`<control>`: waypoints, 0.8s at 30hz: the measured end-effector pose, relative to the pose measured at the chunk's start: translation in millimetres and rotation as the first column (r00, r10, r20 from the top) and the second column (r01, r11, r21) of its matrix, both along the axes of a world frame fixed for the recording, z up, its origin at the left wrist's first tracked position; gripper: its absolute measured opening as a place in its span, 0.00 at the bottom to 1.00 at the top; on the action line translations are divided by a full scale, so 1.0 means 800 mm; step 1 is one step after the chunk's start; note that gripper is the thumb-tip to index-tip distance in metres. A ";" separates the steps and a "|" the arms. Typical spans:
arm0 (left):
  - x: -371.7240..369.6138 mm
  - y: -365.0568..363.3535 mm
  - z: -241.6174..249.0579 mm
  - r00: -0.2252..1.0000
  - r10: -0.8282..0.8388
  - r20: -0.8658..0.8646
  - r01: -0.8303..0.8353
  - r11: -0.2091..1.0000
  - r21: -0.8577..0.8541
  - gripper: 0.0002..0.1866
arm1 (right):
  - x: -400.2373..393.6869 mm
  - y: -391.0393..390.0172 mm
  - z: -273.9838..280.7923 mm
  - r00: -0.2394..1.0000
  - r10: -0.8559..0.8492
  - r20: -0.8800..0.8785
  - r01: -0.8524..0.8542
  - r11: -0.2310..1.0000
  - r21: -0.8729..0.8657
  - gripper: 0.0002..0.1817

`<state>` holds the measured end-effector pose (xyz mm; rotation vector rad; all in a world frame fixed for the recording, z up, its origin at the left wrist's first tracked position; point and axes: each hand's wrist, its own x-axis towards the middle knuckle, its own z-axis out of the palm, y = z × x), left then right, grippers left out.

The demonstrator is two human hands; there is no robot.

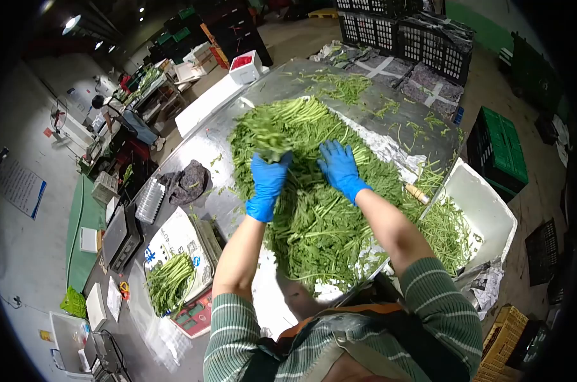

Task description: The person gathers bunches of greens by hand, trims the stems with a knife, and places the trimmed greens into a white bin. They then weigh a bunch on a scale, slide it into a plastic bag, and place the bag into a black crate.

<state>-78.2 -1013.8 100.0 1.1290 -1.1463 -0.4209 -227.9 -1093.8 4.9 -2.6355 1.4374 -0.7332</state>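
Note:
A broad heap of leafy green vegetables [320, 235] covers the middle of the metal table. My left hand [269, 181], in a blue glove, is closed round a bunch of green stems [268, 139] at the heap's left side. The top of that bunch is smeared by motion. On the right of the heap, my right hand [340, 167], gloved in blue too, rests on the leaves with its fingers spread. A short tan handle [417, 194] lies at the heap's right edge; what it belongs to is hidden.
A white foam box [483, 210] with loose stems stands at right, beside a green crate [500, 149]. To the left, a bundle of greens [172, 281] lies on a foam lid near a dark cloth [187, 181]. Another person [126, 121] stands at a far table.

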 end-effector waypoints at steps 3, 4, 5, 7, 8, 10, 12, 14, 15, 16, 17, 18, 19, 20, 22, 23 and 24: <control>0.033 0.048 0.057 0.962 0.076 -0.262 -0.131 0.971 -0.198 0.13 | 0.003 0.001 -0.001 1.000 -0.013 0.002 0.013 0.999 -0.036 0.28; 0.059 0.061 0.070 0.928 0.022 -0.373 -0.122 0.961 -0.247 0.12 | 0.003 -0.001 -0.005 1.000 -0.010 0.015 0.011 0.999 -0.051 0.28; 0.086 0.080 0.085 0.849 -0.048 -0.526 -0.073 0.976 -0.206 0.09 | 0.004 -0.001 -0.005 1.000 -0.017 0.024 0.018 0.999 -0.046 0.28; 0.143 0.108 0.106 0.738 -0.290 -0.610 0.026 0.915 -0.404 0.07 | 0.005 0.000 -0.001 1.000 -0.021 0.016 0.022 1.000 -0.018 0.28; 0.149 0.126 0.120 0.590 -0.461 -0.663 0.086 0.852 -0.516 0.07 | 0.006 -0.001 -0.003 0.999 -0.026 0.023 0.026 0.999 -0.025 0.28; 0.176 0.149 0.117 0.631 -0.428 -0.647 0.057 0.857 -0.511 0.08 | 0.005 -0.002 -0.002 0.999 -0.028 0.014 0.029 0.999 -0.025 0.28; 0.195 0.160 0.107 0.529 -0.537 -0.657 0.137 0.818 -0.558 0.09 | 0.006 -0.005 -0.003 0.999 -0.037 -0.027 0.036 0.999 -0.031 0.28; 0.188 0.170 0.100 0.495 -0.618 -0.611 0.230 0.771 -0.594 0.10 | 0.007 -0.009 -0.004 0.999 -0.027 -0.044 0.026 0.999 -0.021 0.27; 0.174 0.170 0.102 0.460 -0.626 -0.629 0.185 0.761 -0.622 0.10 | 0.006 -0.010 -0.001 0.998 -0.025 -0.059 0.025 1.000 -0.007 0.27; 0.166 0.172 0.103 0.503 -0.595 -0.627 0.191 0.784 -0.591 0.10 | 0.003 -0.014 0.004 1.000 0.003 -0.027 -0.001 0.999 0.044 0.29; 0.156 0.174 0.108 0.368 -0.687 -0.627 0.260 0.723 -0.640 0.09 | -0.003 -0.027 0.008 0.997 0.067 0.034 -0.070 0.989 0.132 0.30; 0.149 0.174 0.108 0.348 -0.632 -0.692 0.230 0.774 -0.590 0.09 | -0.006 -0.031 0.027 0.987 0.121 0.105 -0.142 0.967 0.213 0.31; 0.143 0.174 0.111 0.571 -0.409 -0.712 0.149 0.904 -0.400 0.10 | -0.007 -0.034 0.045 0.901 0.073 0.428 -0.266 0.873 0.409 0.34; 0.120 0.174 0.115 0.714 -0.314 -0.625 0.103 0.931 -0.350 0.12 | -0.007 -0.013 0.081 0.843 0.137 0.520 -0.338 0.887 0.315 0.36; 0.084 0.164 0.115 0.792 -0.206 -0.574 0.146 0.978 -0.150 0.17 | 0.003 0.048 0.157 0.670 0.288 0.684 -0.497 0.859 0.124 0.41; 0.071 0.151 0.110 0.865 -0.194 -0.462 0.183 0.981 -0.068 0.20 | 0.011 0.085 0.190 0.551 0.357 0.754 -0.576 0.817 0.035 0.43; 0.046 0.135 0.104 0.953 -0.062 -0.297 0.074 0.997 0.028 0.17 | 0.016 0.122 0.217 0.484 0.415 0.770 -0.589 0.805 -0.064 0.45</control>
